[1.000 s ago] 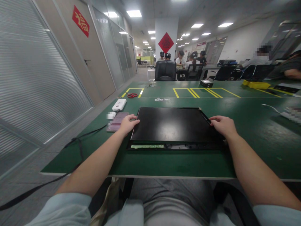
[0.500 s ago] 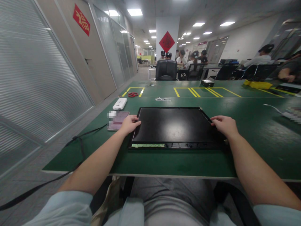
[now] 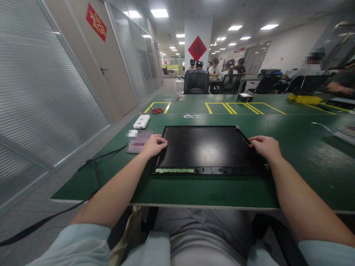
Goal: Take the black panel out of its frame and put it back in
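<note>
A dark LCD panel (image 3: pixel 203 146) lies face up in a shallow black frame (image 3: pixel 233 171) on the green table. A green circuit strip (image 3: pixel 174 170) shows along the frame's near side, left of centre. My left hand (image 3: pixel 154 145) is closed on the left edge, its thumb on top of the panel and its other fingers partly hidden. At the right edge, my right hand (image 3: pixel 264 147) pinches the rim between thumb and fingers, where panel and frame meet. The panel looks level and close inside the frame.
Left of the frame lie a phone (image 3: pixel 140 141) and a white power bank (image 3: pixel 141 121). Farther back are red-handled scissors (image 3: pixel 156 110), white scraps (image 3: pixel 193 116), a small black box (image 3: pixel 245 97) and a yellow tray (image 3: pixel 305 99). Several people sit beyond the table (image 3: pixel 205 194).
The panel's left and near edges have come down into the frame, closing the gap seen earlier. Both hands stay at the side edges, the left shifting slightly right.
</note>
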`<control>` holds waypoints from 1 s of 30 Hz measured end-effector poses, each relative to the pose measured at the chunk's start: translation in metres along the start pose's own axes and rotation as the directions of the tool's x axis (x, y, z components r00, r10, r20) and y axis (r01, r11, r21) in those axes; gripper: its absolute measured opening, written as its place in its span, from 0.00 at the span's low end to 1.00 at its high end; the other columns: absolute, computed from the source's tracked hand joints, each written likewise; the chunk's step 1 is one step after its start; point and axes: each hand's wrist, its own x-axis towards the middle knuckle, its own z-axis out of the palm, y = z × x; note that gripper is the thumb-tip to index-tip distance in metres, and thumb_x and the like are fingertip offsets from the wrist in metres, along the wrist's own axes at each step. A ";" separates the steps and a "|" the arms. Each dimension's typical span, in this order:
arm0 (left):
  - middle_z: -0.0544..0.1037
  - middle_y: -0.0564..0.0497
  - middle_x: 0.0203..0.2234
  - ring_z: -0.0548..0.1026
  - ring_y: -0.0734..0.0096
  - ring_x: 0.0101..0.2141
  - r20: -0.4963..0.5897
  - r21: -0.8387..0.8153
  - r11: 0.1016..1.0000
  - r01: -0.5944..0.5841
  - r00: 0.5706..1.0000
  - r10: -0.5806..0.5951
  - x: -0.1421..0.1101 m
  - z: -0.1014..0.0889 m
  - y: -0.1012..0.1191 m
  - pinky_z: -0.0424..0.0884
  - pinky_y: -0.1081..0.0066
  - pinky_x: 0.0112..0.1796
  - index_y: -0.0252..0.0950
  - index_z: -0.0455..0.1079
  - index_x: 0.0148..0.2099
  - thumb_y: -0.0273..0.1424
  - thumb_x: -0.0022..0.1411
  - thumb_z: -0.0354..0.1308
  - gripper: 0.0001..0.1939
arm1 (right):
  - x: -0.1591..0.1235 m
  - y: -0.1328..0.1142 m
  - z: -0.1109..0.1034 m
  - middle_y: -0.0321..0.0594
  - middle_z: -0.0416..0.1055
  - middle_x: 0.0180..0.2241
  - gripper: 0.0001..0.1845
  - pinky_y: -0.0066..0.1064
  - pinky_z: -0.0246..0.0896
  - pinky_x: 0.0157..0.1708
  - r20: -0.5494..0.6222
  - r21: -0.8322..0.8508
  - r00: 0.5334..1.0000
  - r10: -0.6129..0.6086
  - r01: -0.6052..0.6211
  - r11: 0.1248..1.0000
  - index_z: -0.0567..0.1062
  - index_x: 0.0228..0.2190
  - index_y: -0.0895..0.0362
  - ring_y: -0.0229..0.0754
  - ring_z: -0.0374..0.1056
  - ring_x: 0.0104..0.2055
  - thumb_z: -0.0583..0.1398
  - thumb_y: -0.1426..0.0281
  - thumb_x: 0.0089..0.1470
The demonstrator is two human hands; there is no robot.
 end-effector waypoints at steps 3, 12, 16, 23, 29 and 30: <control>0.76 0.40 0.53 0.74 0.49 0.55 -0.006 0.034 0.999 -0.029 1.000 0.029 0.000 0.000 0.002 0.73 0.54 0.56 0.37 0.83 0.42 0.32 0.52 0.66 0.14 | -0.001 -0.002 0.000 0.39 0.80 0.28 0.16 0.40 0.71 0.40 -0.008 -0.011 1.000 -0.006 0.006 1.000 0.84 0.36 0.53 0.46 0.73 0.29 0.59 0.69 0.46; 0.76 0.40 0.50 0.74 0.51 0.53 -0.002 0.062 0.996 -0.056 0.998 0.056 -0.001 0.002 0.002 0.73 0.54 0.56 0.36 0.79 0.48 0.33 0.54 0.64 0.19 | 0.000 -0.001 0.002 0.39 0.79 0.27 0.16 0.41 0.70 0.45 -0.019 -0.028 0.999 -0.039 0.039 0.999 0.84 0.35 0.53 0.46 0.74 0.31 0.59 0.69 0.46; 0.74 0.40 0.50 0.73 0.51 0.55 0.005 0.081 0.995 -0.054 0.999 0.054 -0.001 0.003 0.002 0.71 0.55 0.57 0.36 0.78 0.51 0.34 0.55 0.63 0.21 | -0.001 -0.001 0.002 0.39 0.79 0.27 0.15 0.41 0.70 0.46 -0.017 -0.017 0.999 -0.043 0.043 0.999 0.84 0.34 0.53 0.46 0.73 0.31 0.58 0.69 0.46; 0.72 0.41 0.51 0.71 0.52 0.57 0.009 0.086 0.995 -0.055 0.998 0.055 -0.002 0.003 0.002 0.68 0.56 0.60 0.37 0.77 0.52 0.34 0.55 0.62 0.22 | 0.000 0.001 0.004 0.38 0.79 0.25 0.15 0.41 0.71 0.44 -0.044 0.006 0.997 -0.059 0.059 0.998 0.84 0.32 0.52 0.47 0.74 0.32 0.59 0.68 0.44; 0.76 0.41 0.53 0.71 0.49 0.58 0.022 0.152 0.986 -0.066 0.998 0.063 -0.002 0.002 0.005 0.64 0.53 0.62 0.37 0.76 0.54 0.34 0.57 0.61 0.22 | -0.002 0.000 0.001 0.39 0.80 0.27 0.17 0.39 0.71 0.39 -0.019 0.056 1.000 -0.011 0.012 0.998 0.84 0.35 0.54 0.45 0.72 0.28 0.58 0.68 0.44; 0.77 0.40 0.54 0.71 0.49 0.58 0.028 0.166 0.984 -0.072 0.997 0.068 -0.002 0.002 0.007 0.63 0.52 0.63 0.37 0.76 0.54 0.34 0.58 0.61 0.22 | -0.003 -0.001 0.000 0.39 0.81 0.28 0.17 0.38 0.71 0.38 -0.016 0.079 1.000 0.006 -0.005 0.997 0.84 0.36 0.54 0.44 0.72 0.27 0.58 0.69 0.45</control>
